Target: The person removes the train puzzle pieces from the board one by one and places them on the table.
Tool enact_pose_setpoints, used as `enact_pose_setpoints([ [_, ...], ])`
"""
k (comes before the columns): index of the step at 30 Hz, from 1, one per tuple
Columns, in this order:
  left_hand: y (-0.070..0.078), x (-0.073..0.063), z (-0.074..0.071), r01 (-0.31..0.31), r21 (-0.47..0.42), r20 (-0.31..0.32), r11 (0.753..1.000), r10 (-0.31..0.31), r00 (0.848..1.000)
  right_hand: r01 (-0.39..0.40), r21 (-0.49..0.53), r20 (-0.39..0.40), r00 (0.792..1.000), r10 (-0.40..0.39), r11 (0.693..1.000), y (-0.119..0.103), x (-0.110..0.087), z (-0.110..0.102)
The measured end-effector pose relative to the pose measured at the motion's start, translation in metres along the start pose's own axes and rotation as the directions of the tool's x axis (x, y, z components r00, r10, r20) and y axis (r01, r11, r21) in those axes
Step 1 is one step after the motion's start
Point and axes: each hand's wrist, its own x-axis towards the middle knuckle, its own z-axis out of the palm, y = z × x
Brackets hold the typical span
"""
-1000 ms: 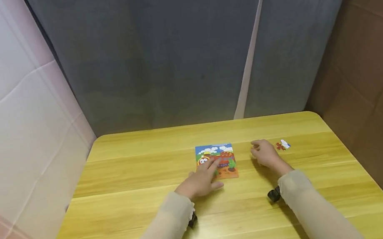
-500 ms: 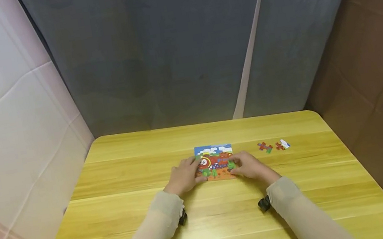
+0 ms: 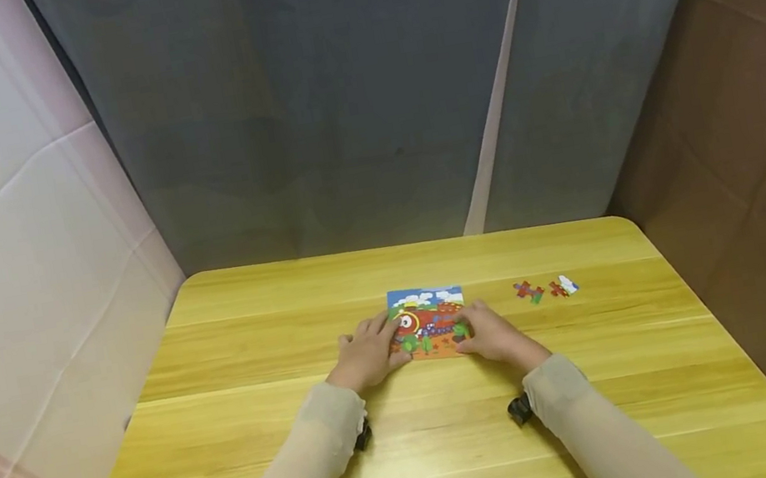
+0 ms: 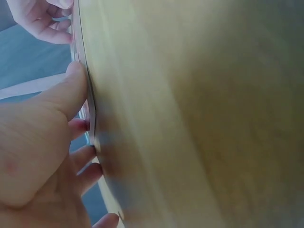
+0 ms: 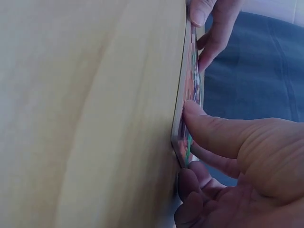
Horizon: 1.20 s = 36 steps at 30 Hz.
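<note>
A small jigsaw puzzle (image 3: 433, 322) showing a red train under a blue sky lies flat on the wooden table. At its near left corner my left hand (image 3: 365, 358) holds the edge, thumb on the front side and fingers along the left. My right hand (image 3: 496, 334) grips the near right corner. In the right wrist view its thumb (image 5: 209, 126) presses on the puzzle's face while the other fingers curl at the side. Whether a single piece is pinched there is hidden. Loose red puzzle pieces (image 3: 530, 292) lie to the right, apart from the puzzle.
Further right lie more loose pieces (image 3: 563, 286), red and white. The table (image 3: 280, 349) has its far edge against a dark grey curtain (image 3: 302, 117). A pale cloth (image 3: 12, 250) hangs at the left and a brown one (image 3: 759, 167) at the right.
My right hand has come left from the loose pieces to the puzzle's right corner, uncovering some of them. My left hand has drawn back from the puzzle's face to its left edge.
</note>
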Motion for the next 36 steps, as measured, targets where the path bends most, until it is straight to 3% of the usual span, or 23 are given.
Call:
enact_pose_setpoints([
  [21, 0.002, -0.005, -0.005, 0.002, -0.034, 0.023, 0.999, -0.001, 1.0, 0.02, 0.107, 0.042, 0.999, -0.025, 0.994, 0.001, 0.003, -0.002],
  [31, -0.001, -0.005, -0.003, -0.005, -0.066, 0.027, 0.998, 0.007, 1.0, 0.023, 0.281, 0.016, 0.999, -0.028, 0.959, 0.009, 0.007, -0.003],
  [36, -0.002, -0.003, 0.0, -0.001, -0.075, 0.036, 0.997, 0.004, 0.999, 0.022, 0.287, -0.018, 1.0, -0.017, 0.958, 0.012, 0.009, -0.002],
])
